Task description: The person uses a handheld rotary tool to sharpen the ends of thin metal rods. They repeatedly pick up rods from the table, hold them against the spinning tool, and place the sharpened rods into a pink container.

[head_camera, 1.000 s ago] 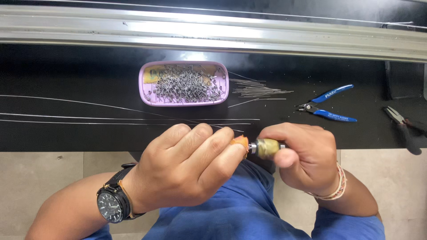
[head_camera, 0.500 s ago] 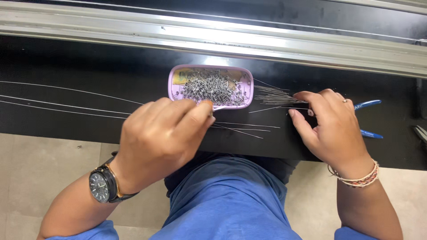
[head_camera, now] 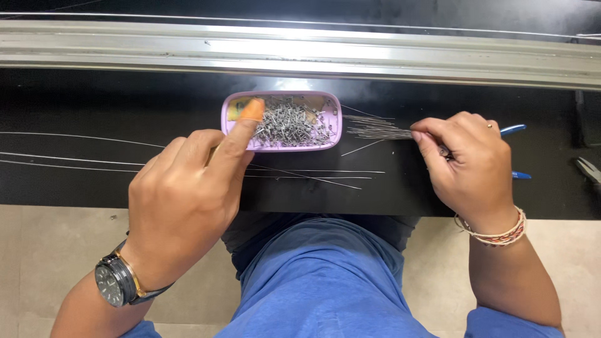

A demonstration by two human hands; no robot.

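The person is picking stock for fine wire work, judging by where both hands are going. The left hand [head_camera: 184,203] is reaching over the pink tray [head_camera: 335,119] of small metal pins [head_camera: 291,124], its forefinger stretched out with the tip over the tray's left end and the other fingers curled in; it is gripping nothing that can be seen. The right hand [head_camera: 469,166] is pinching the right end of the bundle of short wires [head_camera: 375,130], which is lying just right of the tray with its long axis running left to right, free ends pointing left toward the tray. Next, separating one wire probably calls for a light fingertip pinch. Long wires [head_camera: 300,172] are lying across the near part of the black bench [head_camera: 94,106]; blue-handled pliers [head_camera: 514,129] are sitting partly hidden behind the right hand.
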